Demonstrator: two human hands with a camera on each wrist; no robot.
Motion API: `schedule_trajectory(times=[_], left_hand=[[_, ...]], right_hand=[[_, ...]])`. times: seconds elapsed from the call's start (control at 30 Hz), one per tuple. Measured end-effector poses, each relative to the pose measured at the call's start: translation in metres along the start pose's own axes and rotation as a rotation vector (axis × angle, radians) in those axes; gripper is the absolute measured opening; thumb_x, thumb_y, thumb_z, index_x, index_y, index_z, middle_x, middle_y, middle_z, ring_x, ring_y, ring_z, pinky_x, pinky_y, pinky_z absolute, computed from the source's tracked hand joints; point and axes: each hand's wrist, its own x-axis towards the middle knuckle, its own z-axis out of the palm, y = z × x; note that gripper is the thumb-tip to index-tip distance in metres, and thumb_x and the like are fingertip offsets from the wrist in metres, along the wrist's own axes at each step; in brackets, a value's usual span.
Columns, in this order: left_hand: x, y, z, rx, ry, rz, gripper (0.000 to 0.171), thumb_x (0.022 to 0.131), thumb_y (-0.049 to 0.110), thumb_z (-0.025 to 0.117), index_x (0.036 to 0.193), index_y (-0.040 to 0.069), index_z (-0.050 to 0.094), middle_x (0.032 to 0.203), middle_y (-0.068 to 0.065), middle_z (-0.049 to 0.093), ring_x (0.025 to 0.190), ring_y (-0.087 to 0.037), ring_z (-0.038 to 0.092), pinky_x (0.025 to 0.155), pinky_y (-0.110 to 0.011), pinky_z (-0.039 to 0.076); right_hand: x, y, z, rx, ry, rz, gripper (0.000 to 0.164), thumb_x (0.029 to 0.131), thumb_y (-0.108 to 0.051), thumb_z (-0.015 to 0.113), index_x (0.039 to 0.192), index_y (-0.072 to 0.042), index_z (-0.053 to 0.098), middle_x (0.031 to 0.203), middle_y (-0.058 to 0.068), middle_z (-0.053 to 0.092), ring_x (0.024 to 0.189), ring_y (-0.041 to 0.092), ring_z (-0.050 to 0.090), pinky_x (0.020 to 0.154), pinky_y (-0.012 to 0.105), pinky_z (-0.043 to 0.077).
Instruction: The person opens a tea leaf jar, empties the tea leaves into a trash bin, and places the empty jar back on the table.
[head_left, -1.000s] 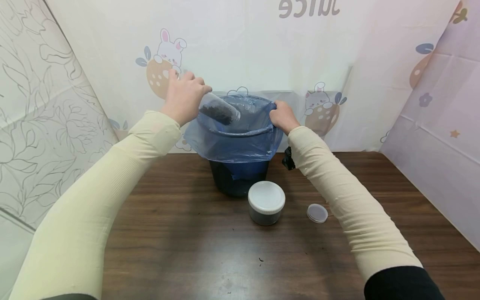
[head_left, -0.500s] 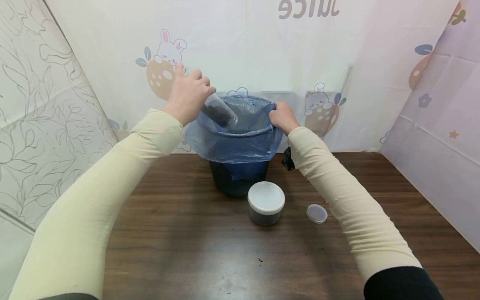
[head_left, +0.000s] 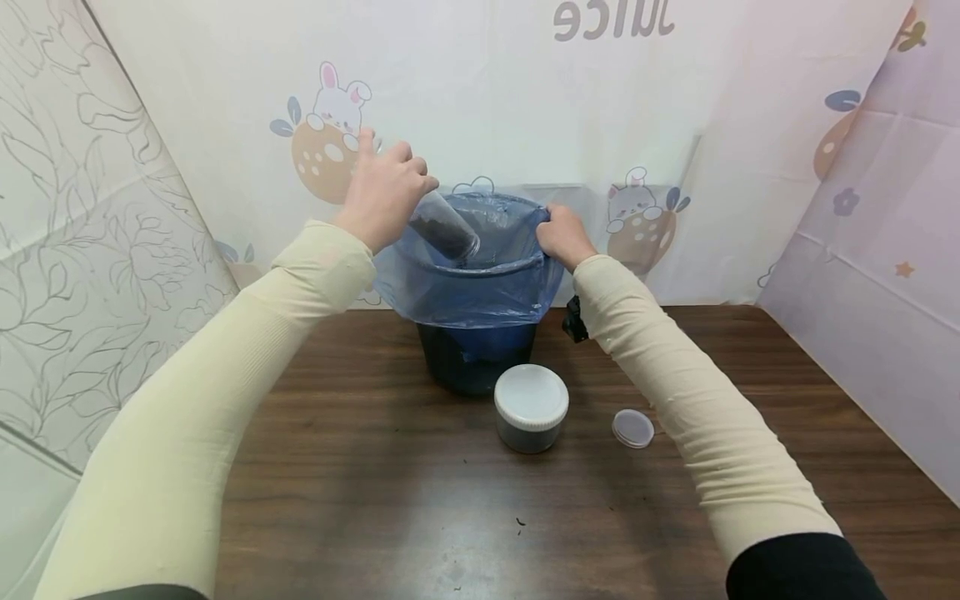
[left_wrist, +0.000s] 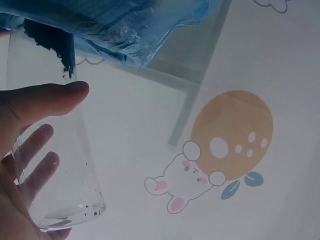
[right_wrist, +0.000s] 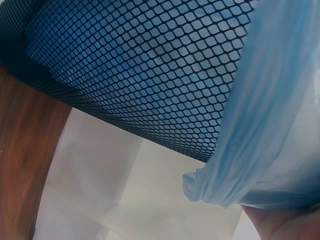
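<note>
My left hand (head_left: 386, 192) grips a clear cylindrical jar (head_left: 444, 227), tilted mouth down over the bin's opening. Dark loose bits lie in the jar's mouth half, while its base end is mostly see-through in the left wrist view, with thumb and fingers (left_wrist: 42, 102) round the wall. Under it stands a black mesh bin (head_left: 476, 358) lined with a blue plastic bag (head_left: 480, 296) folded over the rim. My right hand (head_left: 566, 236) grips the bag at the bin's right rim. From the right wrist, the mesh wall (right_wrist: 150, 65) and hanging bag (right_wrist: 265, 115) fill much of the view.
A squat jar with a white lid (head_left: 532, 398) and dark contents stands in front of the bin. Right of it, a small clear lid (head_left: 633, 428) lies on the brown wooden table (head_left: 337, 467). Dark specks (head_left: 521, 522) dot the tabletop. A printed cloth (head_left: 487, 100) hangs behind.
My left hand has moved slightly right and the jar now tips more steeply, its mouth lower in the bin. The right hand keeps its place at the rim.
</note>
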Motion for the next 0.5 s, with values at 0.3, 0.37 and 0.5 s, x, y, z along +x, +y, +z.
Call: schedule_trajectory(times=[0.3, 0.37, 0.5], left_hand=[[0.0032, 0.0013, -0.0025, 0.004, 0.025, -0.008, 0.037, 0.089, -0.007, 0.053, 0.111, 0.017, 0.071, 0.104, -0.009, 0.065, 0.103, -0.03, 0.048, 0.097, -0.062, 0.022], [0.0036, 0.0014, -0.0029, 0.003, 0.024, -0.003, 0.036, 0.089, -0.007, 0.054, 0.11, 0.017, 0.071, 0.103, -0.009, 0.064, 0.102, -0.03, 0.048, 0.097, -0.062, 0.022], [0.0036, 0.001, -0.0033, -0.002, 0.029, 0.009, 0.036, 0.087, -0.008, 0.054, 0.108, 0.016, 0.071, 0.101, -0.009, 0.064, 0.101, -0.03, 0.048, 0.096, -0.061, 0.022]], right_hand=[[0.0026, 0.0006, -0.0002, 0.006, -0.014, -0.004, 0.056, 0.094, -0.001, 0.024, 0.149, 0.003, 0.018, 0.154, 0.02, 0.019, 0.138, 0.031, 0.025, 0.106, 0.039, 0.028], [0.0019, 0.0006, -0.0003, 0.009, -0.021, 0.0, 0.057, 0.094, -0.001, 0.023, 0.15, 0.002, 0.016, 0.155, 0.019, 0.017, 0.137, 0.031, 0.025, 0.102, 0.038, 0.03], [0.0006, 0.0002, -0.0002, 0.013, -0.027, 0.002, 0.057, 0.094, -0.001, 0.022, 0.15, 0.002, 0.014, 0.156, 0.018, 0.015, 0.126, 0.032, 0.033, 0.092, 0.039, 0.031]])
